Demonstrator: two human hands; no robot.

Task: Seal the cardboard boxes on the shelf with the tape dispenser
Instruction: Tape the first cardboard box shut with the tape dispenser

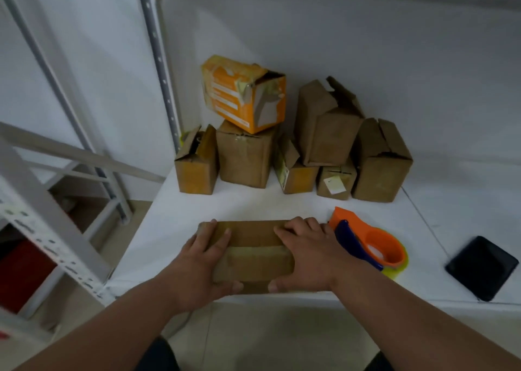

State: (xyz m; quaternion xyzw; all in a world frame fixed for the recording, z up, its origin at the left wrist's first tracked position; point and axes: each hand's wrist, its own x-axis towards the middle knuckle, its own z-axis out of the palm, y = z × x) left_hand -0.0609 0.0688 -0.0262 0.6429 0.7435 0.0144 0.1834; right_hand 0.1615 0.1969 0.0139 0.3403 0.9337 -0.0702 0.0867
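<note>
A flat brown cardboard box [253,246] lies at the front edge of the white shelf [282,207], a strip of tape across its top. My left hand [205,260] grips its left end, thumb on the near side. My right hand [307,255] grips the right end the same way. Just right of the box lies the orange and blue tape dispenser [369,243], untouched, with a yellowish tape roll under it. At the back stand several brown boxes [245,156], some with flaps open, and an orange box [242,94] sits on one of them.
A black flat tablet-like object [482,267] lies at the right on the shelf. A grey metal rack [56,229] with perforated uprights stands to the left, with a red item low inside it. A white wall rises behind the boxes.
</note>
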